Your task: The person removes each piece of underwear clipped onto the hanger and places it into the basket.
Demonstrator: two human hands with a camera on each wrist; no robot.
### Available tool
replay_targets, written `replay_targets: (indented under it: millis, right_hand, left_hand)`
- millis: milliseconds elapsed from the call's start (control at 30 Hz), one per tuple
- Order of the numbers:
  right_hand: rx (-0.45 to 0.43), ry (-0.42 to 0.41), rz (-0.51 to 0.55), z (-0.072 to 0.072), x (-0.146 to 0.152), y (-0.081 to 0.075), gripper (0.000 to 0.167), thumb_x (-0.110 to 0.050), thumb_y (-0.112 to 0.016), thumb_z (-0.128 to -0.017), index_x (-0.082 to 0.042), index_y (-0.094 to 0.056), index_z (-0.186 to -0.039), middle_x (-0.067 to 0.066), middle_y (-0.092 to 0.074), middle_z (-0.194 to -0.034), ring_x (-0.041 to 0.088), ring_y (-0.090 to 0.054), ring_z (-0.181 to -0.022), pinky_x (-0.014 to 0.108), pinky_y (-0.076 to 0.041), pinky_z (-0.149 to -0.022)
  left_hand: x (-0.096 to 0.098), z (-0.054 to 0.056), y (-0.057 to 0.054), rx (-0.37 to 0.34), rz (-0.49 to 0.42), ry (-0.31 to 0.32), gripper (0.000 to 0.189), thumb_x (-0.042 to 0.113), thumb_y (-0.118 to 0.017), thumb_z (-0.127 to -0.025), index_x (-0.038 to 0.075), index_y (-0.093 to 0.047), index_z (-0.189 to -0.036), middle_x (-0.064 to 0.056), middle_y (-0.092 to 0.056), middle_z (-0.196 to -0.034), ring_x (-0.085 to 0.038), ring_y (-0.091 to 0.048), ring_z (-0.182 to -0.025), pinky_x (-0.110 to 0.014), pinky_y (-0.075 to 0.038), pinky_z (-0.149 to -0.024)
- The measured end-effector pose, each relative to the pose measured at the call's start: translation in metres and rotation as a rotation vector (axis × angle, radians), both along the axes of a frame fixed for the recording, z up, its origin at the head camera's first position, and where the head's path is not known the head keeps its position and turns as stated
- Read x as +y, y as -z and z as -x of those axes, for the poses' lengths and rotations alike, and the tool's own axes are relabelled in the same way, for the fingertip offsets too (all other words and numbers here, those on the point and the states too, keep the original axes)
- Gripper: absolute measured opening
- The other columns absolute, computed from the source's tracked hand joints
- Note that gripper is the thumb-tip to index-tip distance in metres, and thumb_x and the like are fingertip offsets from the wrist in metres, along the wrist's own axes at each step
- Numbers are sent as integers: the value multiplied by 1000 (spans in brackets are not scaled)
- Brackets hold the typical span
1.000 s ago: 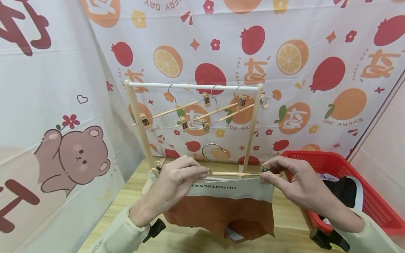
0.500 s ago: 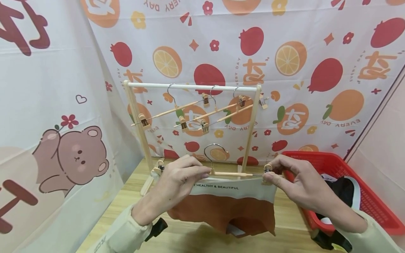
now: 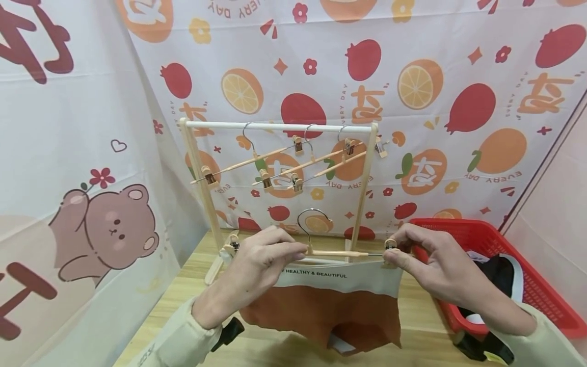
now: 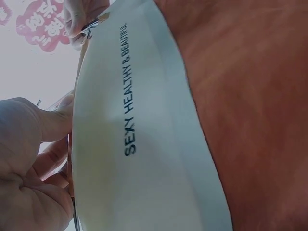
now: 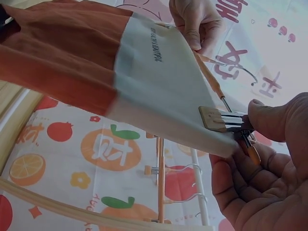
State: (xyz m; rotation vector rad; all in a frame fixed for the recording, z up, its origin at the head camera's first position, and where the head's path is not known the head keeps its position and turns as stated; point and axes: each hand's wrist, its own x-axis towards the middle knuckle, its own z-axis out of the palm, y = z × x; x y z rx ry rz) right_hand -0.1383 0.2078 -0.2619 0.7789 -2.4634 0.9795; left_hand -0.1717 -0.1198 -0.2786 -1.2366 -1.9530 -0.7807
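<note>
My left hand pinches the wooden bar of a clip hanger beside the base of its metal hook. Rust-brown underpants hang below the bar over the table. Black lettering runs along their white waistband. At the right end my right hand pinches a hanger clip between thumb and fingers. In the right wrist view the wooden pad of this clip lies on the waistband near its corner. The left clip shows beyond my left hand, which hides that part of the waistband.
A wooden rack stands behind my hands, with three clip hangers on its white top rail. To the right is a red basket holding black and white clothing. Printed cloth hangs close behind the rack.
Both hands, the hanger and the underpants have shifted slightly to the right in the head view. Both grips look the same.
</note>
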Motion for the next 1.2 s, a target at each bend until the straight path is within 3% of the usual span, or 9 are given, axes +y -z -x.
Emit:
replay_targets:
  millis: [267, 500, 767, 900, 1033, 1200]
  right_hand:
    - [-7, 17, -24, -2, 3, -1, 17, -22, -78, -91, -33, -66, -96, -20, -69, -83, 2, -65, -77, 22, -52, -69]
    - [-57, -5, -7, -2, 6, 2, 13, -22, -77, -91, -30, -68, -96, -18, -67, -84, 5, -63, -79, 21, -54, -74]
    - [-143, -39, 11, 2, 10, 4, 9, -23, -72, -96, -27, -65, -99, -14, -67, -85, 8, -63, -81, 22, -53, -79]
    - [-178, -39, 8, 2, 9, 4, 12, -26, -70, -97, -26, -64, -107, -14, -69, -90, 8, -65, -85, 22, -54, -80]
    - [-133, -26, 5, 3, 6, 1, 26, -25, -73, -95, -26, -63, -119, -14, -68, -101, 7, -64, -88, 22, -55, -79]
    - [14, 61, -25, -2, 3, -7, 35, -23, -78, -91, -30, -62, -122, -17, -66, -112, 2, -61, -97, 19, -53, -85]
  left_hand:
    - [3, -3, 1, -26, 2, 11, 17, 2, -78, -86, 11, -80, -100, 5, -72, -90, -6, -62, -84, -10, -46, -70]
    - [4, -3, 4, -29, 17, -17, 16, 6, -79, -85, 13, -81, -99, 6, -71, -89, -4, -60, -82, -9, -45, -68]
    - [8, 0, 3, 21, 26, 3, 20, 4, -80, -83, 12, -80, -102, 6, -72, -90, -5, -59, -80, -10, -45, -68]
    - [8, 0, 2, 37, 29, 0, 22, 2, -80, -82, 11, -81, -102, 5, -72, -90, -6, -60, -80, -11, -46, -69]
    - [7, 1, 1, 47, 27, -6, 22, 2, -80, -82, 12, -81, -101, 5, -72, -88, -6, -59, -78, -11, -45, -67]
    - [8, 3, 1, 17, 44, -33, 19, 6, -80, -84, 13, -81, -102, 6, -71, -89, -5, -58, -80, -11, -45, -68]
